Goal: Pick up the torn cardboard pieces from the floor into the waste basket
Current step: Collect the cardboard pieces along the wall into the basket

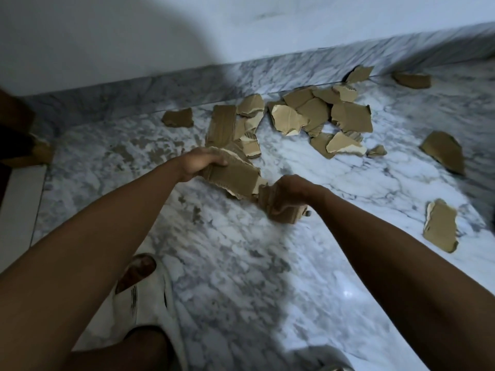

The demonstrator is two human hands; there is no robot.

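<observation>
Several torn brown cardboard pieces lie scattered on the marble floor, most in a heap (316,116) near the skirting. My left hand (199,162) grips a large torn cardboard piece (233,178) by its upper left edge, just above the floor. My right hand (290,190) holds a smaller bunch of cardboard (281,210) beside it, fingers curled round it. The two held pieces touch or overlap between the hands. No waste basket shows in view.
Loose pieces lie apart at the right (440,228), far right (443,153), by the wall (412,80) and at the left (178,117). A dark brown object (18,137) stands at the left edge. My foot in a white slipper (144,295) is below.
</observation>
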